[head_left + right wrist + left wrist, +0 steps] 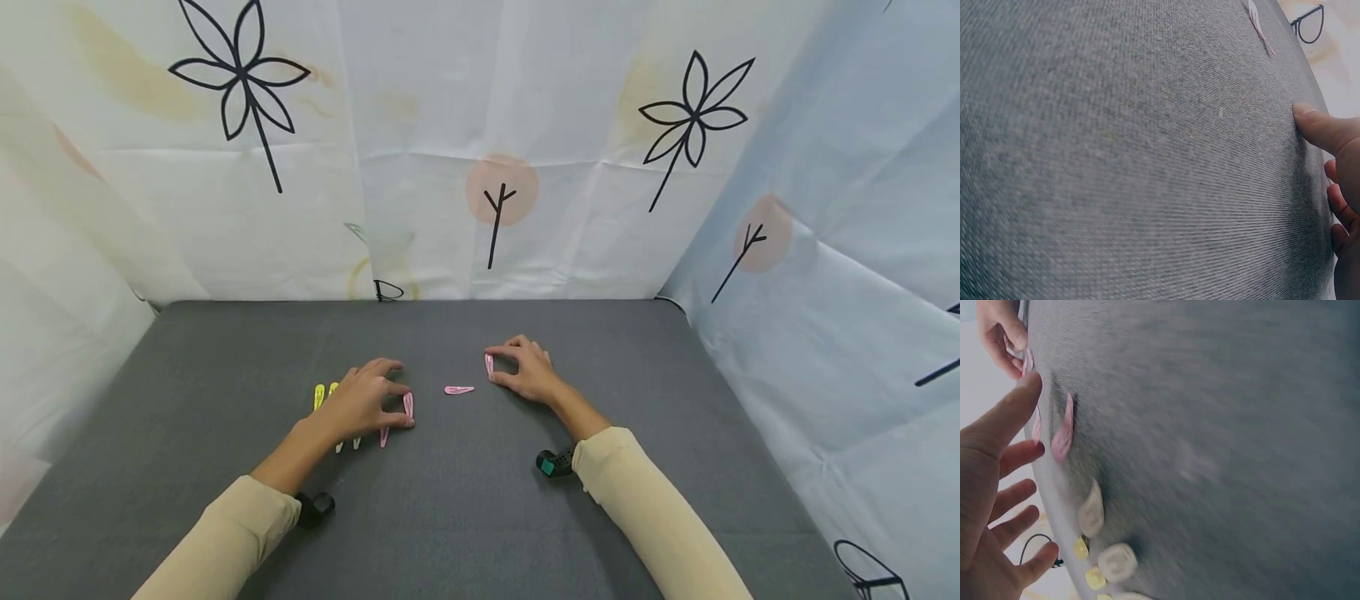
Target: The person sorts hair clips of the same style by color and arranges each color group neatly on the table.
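In the head view my left hand [362, 402] holds a pink snap hair clip [408, 404] lengthwise between thumb and index finger. My right hand [527, 371] pinches a second pink hair clip [490, 364] by its ends, farther right. Between the hands another pink hair clip [459, 390] lies sideways on the cloth. Partly covered by my left hand is one more pink clip [384, 437], which the left wrist view also shows. The right wrist view shows the right thumb [1316, 127], but the held clip is hidden there.
White hair clips [1117, 562] and yellow hair clips [318, 396] lie in a group under and left of my left hand. A grey cloth [450, 517] covers the table. Patterned white fabric [420, 100] hangs behind it and along the sides.
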Demonstrator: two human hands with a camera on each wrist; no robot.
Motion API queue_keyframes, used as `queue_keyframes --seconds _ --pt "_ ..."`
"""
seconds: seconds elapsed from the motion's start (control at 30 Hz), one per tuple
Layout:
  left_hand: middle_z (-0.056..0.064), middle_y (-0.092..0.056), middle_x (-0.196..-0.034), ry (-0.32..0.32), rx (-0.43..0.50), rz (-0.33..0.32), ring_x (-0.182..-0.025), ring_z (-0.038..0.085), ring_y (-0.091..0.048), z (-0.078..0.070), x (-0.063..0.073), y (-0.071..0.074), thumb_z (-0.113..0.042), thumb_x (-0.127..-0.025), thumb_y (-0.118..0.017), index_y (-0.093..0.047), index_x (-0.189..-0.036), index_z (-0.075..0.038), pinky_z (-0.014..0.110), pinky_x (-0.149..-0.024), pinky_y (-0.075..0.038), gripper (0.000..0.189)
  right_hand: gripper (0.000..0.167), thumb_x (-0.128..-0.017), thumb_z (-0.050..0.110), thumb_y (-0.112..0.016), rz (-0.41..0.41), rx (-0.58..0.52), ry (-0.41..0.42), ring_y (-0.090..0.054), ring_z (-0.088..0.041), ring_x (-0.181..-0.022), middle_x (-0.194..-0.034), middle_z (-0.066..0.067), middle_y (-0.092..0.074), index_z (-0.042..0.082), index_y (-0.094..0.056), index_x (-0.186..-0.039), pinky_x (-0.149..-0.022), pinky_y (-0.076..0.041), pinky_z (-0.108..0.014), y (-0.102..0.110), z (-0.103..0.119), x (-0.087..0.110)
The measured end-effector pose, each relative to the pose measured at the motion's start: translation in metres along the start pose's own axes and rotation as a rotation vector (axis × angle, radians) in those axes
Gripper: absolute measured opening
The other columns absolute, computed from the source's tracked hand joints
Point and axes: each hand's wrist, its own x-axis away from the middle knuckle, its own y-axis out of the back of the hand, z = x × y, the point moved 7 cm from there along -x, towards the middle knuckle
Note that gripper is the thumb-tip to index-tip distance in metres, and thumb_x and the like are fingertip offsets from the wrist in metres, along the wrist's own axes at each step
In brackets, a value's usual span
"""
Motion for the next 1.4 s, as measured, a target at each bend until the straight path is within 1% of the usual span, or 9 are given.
queue_keyframes --seconds 0.1,0.2,0.57,0.7,0.87,1.0,1.2,1.33,1.4 --pt "0.017 -0.058 -0.134 -0.054 -0.004 -0.001 -0.129 0.034 -0.049 -0.003 0.01 0.001 -0.051 -0.077 -0.082 -0.078 -0.111 -0.01 0.06 -0.09 -0.044 0.053 0.045 -0.092 0.023 -0.073 -0.001 0.001 -0.005 -0.047 -0.034 -0.115 -0.128 -0.016 -0.051 0.014 -0.063 -0.135 -0.098 -0.03 -0.057 0.0 -0.001 -0.001" --pt "0.017 -0.058 -0.133 -0.078 -0.008 -0.004 -0.127 0.034 -0.05 -0.005 0.017 0.001 -0.05 -0.077 -0.082 -0.078 -0.11 -0.01 0.059 -0.087 -0.045 0.053 0.046 -0.092 0.024 -0.073 0.001 0.002 -0.011 -0.046 -0.034 -0.115 -0.128 -0.015 -0.05 0.015 -0.063 -0.135 -0.098 -0.03 -0.056 -0.001 -0.002 -0.001" --pt "0.018 -0.057 -0.134 -0.082 -0.012 0.004 -0.127 0.035 -0.05 -0.005 0.027 -0.003 -0.049 -0.078 -0.081 -0.076 -0.115 -0.01 0.061 -0.088 -0.045 0.055 0.046 -0.092 0.024 -0.073 0.012 0.002 -0.025 -0.046 -0.034 -0.116 -0.129 -0.015 -0.049 0.016 -0.063 -0.136 -0.1 -0.029 -0.057 -0.004 -0.003 -0.001" --pt "0.017 -0.058 -0.133 -0.084 -0.012 -0.017 -0.128 0.034 -0.049 -0.005 0.026 -0.003 -0.052 -0.076 -0.082 -0.076 -0.115 -0.009 0.06 -0.087 -0.045 0.058 0.046 -0.092 0.024 -0.073 0.012 -0.004 -0.026 -0.045 -0.034 -0.117 -0.129 -0.015 -0.05 0.016 -0.063 -0.136 -0.1 -0.029 -0.057 -0.004 -0.003 -0.001" --pt "0.017 -0.059 -0.131 -0.068 -0.026 -0.073 -0.129 0.032 -0.048 -0.01 0.019 0.001 -0.056 -0.074 -0.082 -0.076 -0.112 -0.007 0.06 -0.087 -0.045 0.062 0.045 -0.092 0.025 -0.073 0.008 -0.005 -0.022 -0.045 -0.034 -0.118 -0.13 -0.014 -0.05 0.016 -0.063 -0.136 -0.1 -0.029 -0.057 -0.002 -0.003 0.0" --pt "0.018 -0.059 -0.131 -0.046 -0.034 -0.092 -0.129 0.034 -0.048 -0.024 0.004 0.0 -0.05 -0.077 -0.082 -0.076 -0.109 -0.005 0.06 -0.088 -0.045 0.056 0.045 -0.092 0.024 -0.073 0.0 -0.003 -0.018 -0.046 -0.034 -0.117 -0.129 -0.014 -0.05 0.016 -0.063 -0.135 -0.099 -0.029 -0.057 -0.001 -0.003 0.002" --pt "0.018 -0.058 -0.133 -0.042 -0.011 -0.092 -0.13 0.033 -0.047 -0.046 -0.017 -0.009 -0.043 -0.08 -0.082 -0.078 -0.106 -0.006 0.06 -0.091 -0.045 0.045 0.045 -0.092 0.025 -0.073 -0.005 0.002 -0.022 -0.046 -0.033 -0.116 -0.128 -0.014 -0.05 0.016 -0.063 -0.136 -0.098 -0.03 -0.056 -0.001 -0.004 0.002" --pt "0.017 -0.058 -0.134 -0.056 0.015 -0.07 -0.132 0.033 -0.045 -0.056 -0.024 -0.014 -0.042 -0.082 -0.081 -0.078 -0.106 -0.008 0.06 -0.093 -0.043 0.041 0.045 -0.092 0.025 -0.073 -0.007 0.009 -0.019 -0.046 -0.033 -0.114 -0.128 -0.014 -0.05 0.016 -0.063 -0.135 -0.097 -0.031 -0.055 -0.002 -0.004 0.001" --pt "0.016 -0.058 -0.135 -0.043 0.026 -0.053 -0.132 0.032 -0.044 -0.058 -0.027 -0.016 -0.041 -0.084 -0.08 -0.078 -0.106 -0.008 0.06 -0.094 -0.042 0.04 0.045 -0.092 0.026 -0.073 -0.009 0.011 -0.018 -0.046 -0.033 -0.114 -0.128 -0.014 -0.051 0.016 -0.064 -0.135 -0.096 -0.031 -0.054 -0.002 -0.005 0.001"
